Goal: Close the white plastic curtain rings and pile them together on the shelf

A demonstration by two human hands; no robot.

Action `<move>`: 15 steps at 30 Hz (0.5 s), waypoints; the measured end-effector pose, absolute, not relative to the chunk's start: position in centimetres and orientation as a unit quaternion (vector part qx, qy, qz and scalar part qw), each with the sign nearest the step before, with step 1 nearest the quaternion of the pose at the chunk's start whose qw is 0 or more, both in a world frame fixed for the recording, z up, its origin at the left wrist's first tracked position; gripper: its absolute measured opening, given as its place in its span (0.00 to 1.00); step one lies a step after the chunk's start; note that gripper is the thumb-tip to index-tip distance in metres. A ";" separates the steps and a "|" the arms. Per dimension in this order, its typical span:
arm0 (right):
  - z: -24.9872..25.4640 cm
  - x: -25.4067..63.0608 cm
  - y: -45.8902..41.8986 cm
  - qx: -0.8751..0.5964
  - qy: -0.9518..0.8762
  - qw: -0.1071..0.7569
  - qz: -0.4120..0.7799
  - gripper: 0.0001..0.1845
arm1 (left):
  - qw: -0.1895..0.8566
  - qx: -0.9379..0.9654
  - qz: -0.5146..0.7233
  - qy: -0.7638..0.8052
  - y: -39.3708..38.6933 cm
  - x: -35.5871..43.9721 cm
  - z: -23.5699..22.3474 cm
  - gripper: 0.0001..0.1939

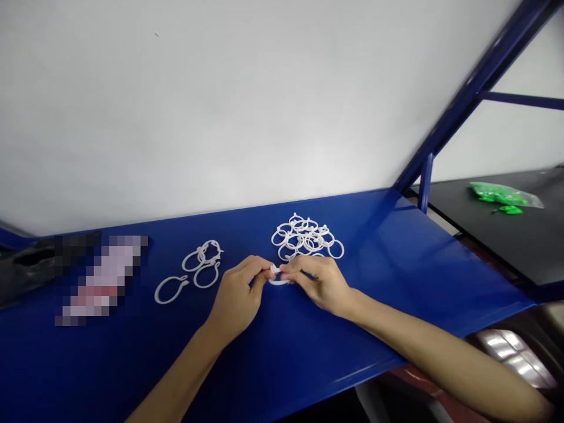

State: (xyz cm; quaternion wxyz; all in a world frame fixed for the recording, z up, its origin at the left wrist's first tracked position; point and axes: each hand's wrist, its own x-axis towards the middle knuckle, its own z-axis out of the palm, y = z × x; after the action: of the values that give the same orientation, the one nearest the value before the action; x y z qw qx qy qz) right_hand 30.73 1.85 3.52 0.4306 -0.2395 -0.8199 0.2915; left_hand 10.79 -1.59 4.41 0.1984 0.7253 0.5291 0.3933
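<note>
Both hands meet at the middle of the blue table, pinching a white plastic ring (pixel 278 282) that looks like a shower curtain ring. My left hand (pixel 235 299) grips its knobbed end between thumb and fingers. Opposite it, my right hand (pixel 321 283) is closed on the other side of the same ring. The fingertips hide much of the ring, so I cannot tell whether its ends are joined. Just beyond my right hand lies a pile of similar white rings (pixel 304 239). To the left of my left hand rest several more white rings (pixel 205 286), at least one with a gap.
The blue table (pixel 282 364) backs onto a pale wall (pixel 247 106). At far left are a black bag (pixel 26 267) and a blurred-out pinkish item (pixel 108 276). A blue metal frame (pixel 458 111) rises at right, beside a black table holding a bag of green pieces (pixel 497 192).
</note>
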 end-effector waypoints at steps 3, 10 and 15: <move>3.4 30.9 2.0 -0.229 -0.847 0.406 0.255 0.09 | 0.183 0.739 0.389 0.519 -1.6 10.8 4.0 0.13; 3.6 30.8 3.8 -0.319 -0.843 0.393 0.182 0.05 | 0.013 0.761 0.291 0.580 -0.6 10.5 3.7 0.14; 3.5 32.0 6.4 -0.441 -0.796 0.398 0.116 0.05 | -0.146 0.673 0.162 0.706 0.4 6.8 4.2 0.20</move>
State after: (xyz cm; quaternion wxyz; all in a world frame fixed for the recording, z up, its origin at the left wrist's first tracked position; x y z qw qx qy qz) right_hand 32.00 6.43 3.54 0.3980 -0.4410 -0.7960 0.1161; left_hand 6.81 0.37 4.16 -0.1461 0.6735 0.7063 0.1618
